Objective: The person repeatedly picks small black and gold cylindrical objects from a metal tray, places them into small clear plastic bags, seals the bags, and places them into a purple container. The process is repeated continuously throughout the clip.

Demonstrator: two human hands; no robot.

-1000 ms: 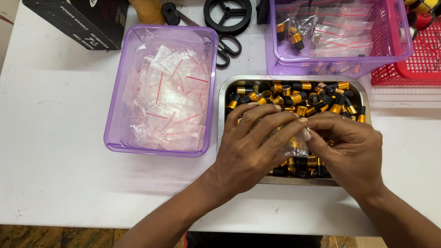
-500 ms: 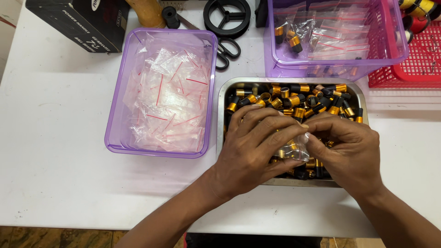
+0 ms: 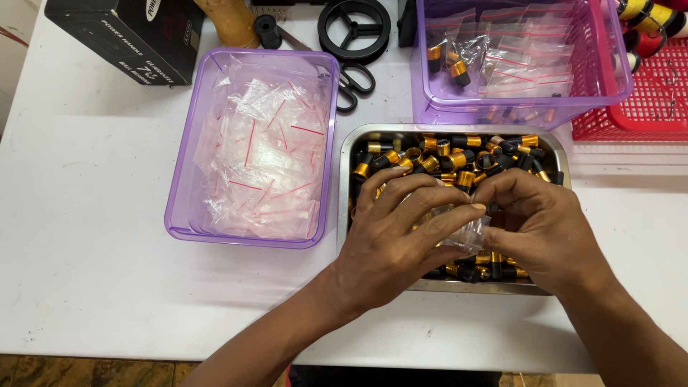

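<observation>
Small clear zip bag (image 3: 469,231) sits pinched between both hands, right over the middle of the steel tray (image 3: 345,154), above its front half. Bag's long axis looks roughly L-R but it's crumpled and mostly hidden, so can't be sure. Left hand (image 3: 401,236) comes in from front-left, fingers curled across the bag's left side, grasping it; index tip touches the bag's upper edge. Right hand (image 3: 545,222) comes from the right, fingers bent in, pinching the bag's right end. Fingertips of both hands nearly meet at the bag, so neither hand is clearly nearer; the bag lies between them.

Under the hands: black-and-gold cylindrical parts (image 3: 459,154) fill the tray, loose and jumbled. The tray sits near the table's (image 3: 86,236) front edge, right of centre. Just left of it, nearly touching, purple tub of empty zip bags (image 3: 258,158). Behind the tray, toward the back edge, a second purple bin (image 3: 609,64) holds filled bags. Red basket (image 3: 645,107) at back-right corner. Scissors (image 3: 355,82) and a black spool (image 3: 355,29) lie behind, between the tubs.
</observation>
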